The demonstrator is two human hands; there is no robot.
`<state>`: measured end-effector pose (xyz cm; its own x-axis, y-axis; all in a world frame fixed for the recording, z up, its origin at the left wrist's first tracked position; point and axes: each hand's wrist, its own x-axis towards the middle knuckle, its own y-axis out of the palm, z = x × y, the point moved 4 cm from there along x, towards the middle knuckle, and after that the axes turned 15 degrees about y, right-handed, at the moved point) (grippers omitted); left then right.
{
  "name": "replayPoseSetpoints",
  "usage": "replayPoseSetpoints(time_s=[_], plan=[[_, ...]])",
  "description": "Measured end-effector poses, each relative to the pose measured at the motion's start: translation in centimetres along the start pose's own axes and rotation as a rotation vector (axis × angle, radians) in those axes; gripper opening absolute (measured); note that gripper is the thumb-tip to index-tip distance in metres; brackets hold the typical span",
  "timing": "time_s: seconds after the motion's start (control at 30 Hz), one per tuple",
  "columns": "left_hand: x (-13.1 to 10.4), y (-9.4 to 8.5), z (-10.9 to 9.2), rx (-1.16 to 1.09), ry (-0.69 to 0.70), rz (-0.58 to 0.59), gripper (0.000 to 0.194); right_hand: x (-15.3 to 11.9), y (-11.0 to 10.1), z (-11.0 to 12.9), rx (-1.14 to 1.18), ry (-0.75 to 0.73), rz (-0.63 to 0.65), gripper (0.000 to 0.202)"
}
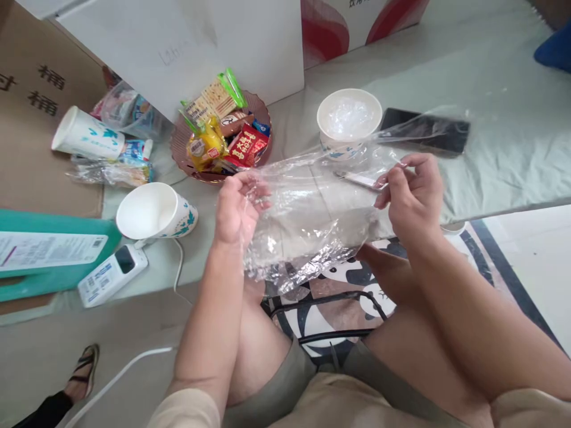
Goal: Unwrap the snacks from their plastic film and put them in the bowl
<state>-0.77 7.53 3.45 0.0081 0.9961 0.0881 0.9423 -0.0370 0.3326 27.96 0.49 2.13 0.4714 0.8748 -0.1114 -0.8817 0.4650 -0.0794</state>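
A clear, crinkled plastic bag (307, 220) is stretched between my two hands above the edge of the covered table. My left hand (236, 208) has its fingers curled at the bag's left side, with film lying over them. The fingers of my right hand (417, 193) pinch the bag's right side. From these fingers a slim, pale strip with a greyish tip (360, 180) points left; its kind is unclear. Just behind the bag stands a paper bowl (343, 145) with crumpled clear plastic inside. A dark phone (426, 131) lies right of the bowl, partly under film.
A pink dish (178, 145) holds wrapped snacks. To the left are a paper bucket (181, 217), a tipped paper cup (89, 134), a white power strip (111, 276) and a green box (44, 249). White boxes (250, 47) stand behind. Another person's foot (84, 368) shows at lower left.
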Motion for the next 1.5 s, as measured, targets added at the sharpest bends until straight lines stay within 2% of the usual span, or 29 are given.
replayPoseSetpoints(time_s=[0.07, 0.13, 0.27, 0.3, 0.33, 0.4, 0.47, 0.53, 0.63, 0.7, 0.83, 0.93, 1.07, 1.2, 1.3, 1.37, 1.43, 1.5], plan=[[-0.4, 0.5, 0.8, 0.040, -0.142, 0.102, 0.055, 0.0, 0.2, -0.3, 0.006, 0.013, 0.021, 0.025], [-0.6, 0.5, 1.1, 0.134, -0.152, 0.131, 0.049, 0.1, 0.3, -0.6, 0.008, 0.039, 0.034, 0.023], [-0.3, -0.3, -0.6, 0.165, 0.206, -0.035, 0.049, -0.1, 0.1, -0.5, 0.022, 0.025, 0.026, 0.025], [-0.4, -0.4, -0.9, 0.147, 0.253, -0.045, 0.052, -0.1, 0.1, -0.3, 0.029, 0.003, 0.026, 0.026], [-0.4, -0.3, -1.1, 0.133, 0.246, -0.017, 0.057, -0.2, 0.1, -0.2, 0.037, -0.019, 0.030, 0.027], [-0.6, 0.1, -0.6, 0.142, 0.097, 0.126, 0.060, -0.3, 0.1, 0.0, 0.058, -0.044, 0.033, 0.027], [-1.0, 0.5, 0.3, 0.222, -0.087, 0.262, 0.046, -0.2, 0.1, 0.0, 0.082, -0.036, 0.031, 0.025], [-1.1, 0.4, 0.8, 0.318, -0.169, 0.270, 0.032, -0.1, 0.1, -0.2, 0.090, -0.004, 0.052, 0.020], [-0.8, 0.0, 0.6, 0.372, -0.141, 0.172, 0.027, 0.0, 0.4, -0.4, 0.028, 0.080, 0.171, 0.017], [-0.6, -0.3, 0.0, 0.351, -0.111, 0.155, 0.026, -0.1, 0.5, -0.5, 0.025, 0.121, 0.210, 0.011], [-0.5, -0.5, -1.5, 0.090, -0.027, 0.187, 0.023, 0.3, -0.1, -0.6, 0.267, 0.152, 0.136, 0.015], [-0.5, -0.5, -1.8, -0.102, -0.033, 0.247, 0.022, 0.7, -0.5, -1.0, 0.391, 0.182, 0.124, 0.023], [-0.2, -0.8, -1.1, -0.091, -0.073, 0.271, 0.018, 1.2, -0.9, -1.4, 0.481, 0.176, 0.132, 0.027], [0.2, -1.0, -0.7, -0.082, -0.096, 0.224, 0.022, 1.5, -1.2, -1.6, 0.518, 0.205, 0.122, 0.019], [0.2, -1.2, -0.5, -0.040, -0.143, 0.167, 0.036, 1.9, -1.7, -1.5, 0.536, 0.263, 0.083, 0.019], [0.0, -1.3, -0.4, 0.023, -0.161, 0.151, 0.028, 2.3, -2.4, -1.2, 0.576, 0.228, 0.005, 0.015], [-0.3, -1.2, -0.3, 0.064, -0.166, 0.174, 0.024, 2.5, -3.6, -0.7, 0.585, 0.136, -0.141, 0.008], [-0.8, -0.8, -0.3, 0.085, -0.191, 0.246, 0.036, 2.3, -4.8, -0.2, 0.481, 0.031, -0.295, 0.007]])
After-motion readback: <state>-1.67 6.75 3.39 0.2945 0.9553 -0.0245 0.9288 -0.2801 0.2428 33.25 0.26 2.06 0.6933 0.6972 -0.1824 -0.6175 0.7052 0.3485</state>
